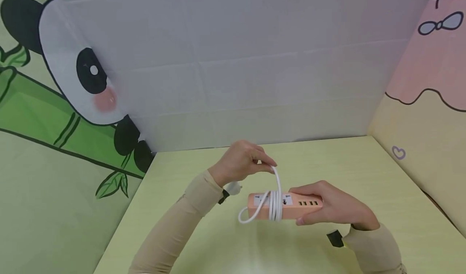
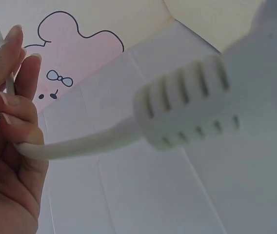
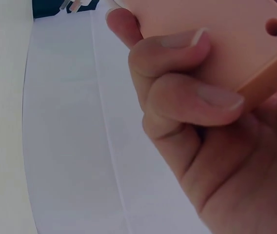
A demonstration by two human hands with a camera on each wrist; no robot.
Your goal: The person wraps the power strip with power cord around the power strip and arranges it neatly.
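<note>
A peach-coloured power strip (image 1: 263,213) with white socket panels and several USB ports is held above the table. Its white cord (image 1: 278,205) is wound in several turns around the strip's middle, with a loose loop at the left end. My left hand (image 1: 242,163) pinches the cord above the strip, and the cord runs taut down to the coil. Close to the left wrist camera is the cord's ribbed white plug (image 2: 187,102); the cord from it passes through the curled fingers. My right hand (image 1: 329,205) grips the strip's right end, fingers curled over its back (image 3: 226,44).
A pale yellow table (image 1: 189,165) lies under both hands. Behind it stands a white wall cover (image 1: 255,84). Printed panels flank it: a panda (image 1: 65,72) on the left, a pink figure (image 1: 429,64) on the right. Dark wrist straps show near both sleeves.
</note>
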